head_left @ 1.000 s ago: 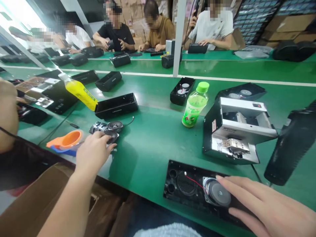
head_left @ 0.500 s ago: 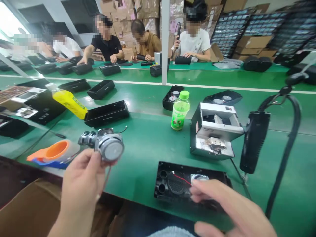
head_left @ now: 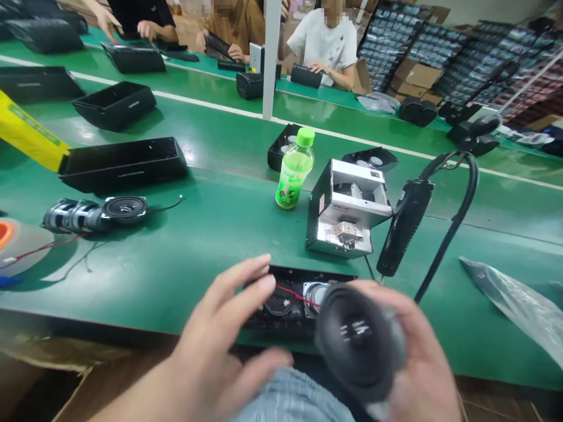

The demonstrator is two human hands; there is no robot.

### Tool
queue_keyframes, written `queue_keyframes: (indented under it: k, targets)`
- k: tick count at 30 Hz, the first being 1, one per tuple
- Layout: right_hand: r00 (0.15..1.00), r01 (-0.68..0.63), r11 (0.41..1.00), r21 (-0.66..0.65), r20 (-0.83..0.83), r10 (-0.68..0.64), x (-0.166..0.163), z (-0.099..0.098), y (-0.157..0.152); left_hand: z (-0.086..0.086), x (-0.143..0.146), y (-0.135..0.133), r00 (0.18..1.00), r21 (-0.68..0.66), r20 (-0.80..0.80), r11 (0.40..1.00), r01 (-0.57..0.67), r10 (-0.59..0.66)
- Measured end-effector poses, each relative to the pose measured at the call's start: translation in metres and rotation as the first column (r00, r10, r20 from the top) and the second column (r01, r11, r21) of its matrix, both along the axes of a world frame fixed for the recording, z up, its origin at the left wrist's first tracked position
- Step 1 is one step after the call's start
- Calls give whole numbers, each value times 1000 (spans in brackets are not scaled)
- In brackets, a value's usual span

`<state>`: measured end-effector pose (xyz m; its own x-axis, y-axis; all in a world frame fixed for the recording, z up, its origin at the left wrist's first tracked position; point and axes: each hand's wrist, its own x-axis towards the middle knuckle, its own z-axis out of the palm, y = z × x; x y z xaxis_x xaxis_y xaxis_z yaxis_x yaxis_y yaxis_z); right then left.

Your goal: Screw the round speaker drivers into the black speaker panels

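A round speaker driver with a black cone is gripped in my right hand, its cone turned toward me and a little blurred. My left hand has its fingers apart and holds nothing; the fingertips are over the left end of a black speaker panel. Inside that panel lie a fitted speaker driver, a red wire and a round mesh grille. My hands and the held driver cover parts of the panel. Several loose speaker drivers stand in a row to the left on the green bench.
A green-capped bottle and a white-and-black box device stand behind the panel. A black handheld tool hangs from a cable at right. A black housing, tape roll and plastic bag lie around. Several people work across the bench.
My left hand, which held a speaker driver, has moved right to the panel and is now empty. My right hand now grips a driver. The view has shifted down and closer.
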<state>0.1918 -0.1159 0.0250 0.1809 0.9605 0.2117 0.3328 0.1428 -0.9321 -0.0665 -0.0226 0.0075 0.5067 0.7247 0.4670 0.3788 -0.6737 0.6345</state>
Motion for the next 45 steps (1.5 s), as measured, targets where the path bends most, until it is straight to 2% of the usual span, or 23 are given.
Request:
queue_keyframes:
  k: [2,4,5,7,9,10,11,13,17,19,21,25,29,33,36,40,45]
  targets:
    - [960,182,983,-26,-212,-183,15,13,4,1,-3,21,991,-1,-118,998,-62,61]
    - [907,209,974,-87,-356,-226,24,23,11,-4,-8,36,979,-59,-192,995,-75,62]
    - [902,142,983,-119,-393,-178,24,27,16,-9,-10,41,978,-109,-204,992,-65,42]
    - [907,-96,973,-210,-421,-2,15,31,31,-19,-11,46,981,-201,-195,979,-37,-3]
    - [878,-358,874,-329,-437,195,-2,30,49,-28,-7,47,987,-247,-161,969,-19,-22]
    - [852,-445,817,-366,-453,261,-12,27,59,-32,-5,46,991,-264,-134,965,-11,-25]
    - [836,-489,782,-387,-465,292,-20,24,68,-35,-2,46,994,-283,-102,959,-1,-29]
    - [834,-507,760,-406,-455,313,-31,17,81,-40,1,43,999,-319,-36,948,20,-33]
    - [917,-391,809,-439,-255,305,-25,11,84,-48,1,41,997,-340,56,938,67,-51]
    - [949,-307,847,-435,-67,309,-17,11,78,-52,0,40,995,-339,81,937,82,-58]
    - [935,-234,882,-409,154,319,-12,10,74,-55,-1,40,994,-341,91,936,86,-58]
    - [775,-164,930,-329,540,328,-15,-3,71,-58,0,41,993,-351,106,932,94,-60]
    - [567,-189,940,-285,750,342,-21,-14,75,-60,0,41,992,-357,114,929,98,-61]
    - [425,-225,931,-287,831,359,-22,-10,78,-59,-1,42,990,-353,113,928,116,-81]
    - [362,-279,893,-354,822,439,-17,-2,79,-60,-2,43,989,-353,120,928,121,-83]
    - [325,-349,828,-439,772,546,-8,2,80,-62,-3,43,988,-350,123,927,133,-96]
    - [327,-359,798,-485,735,594,-4,0,81,-62,-2,43,988,-361,129,924,129,-87]
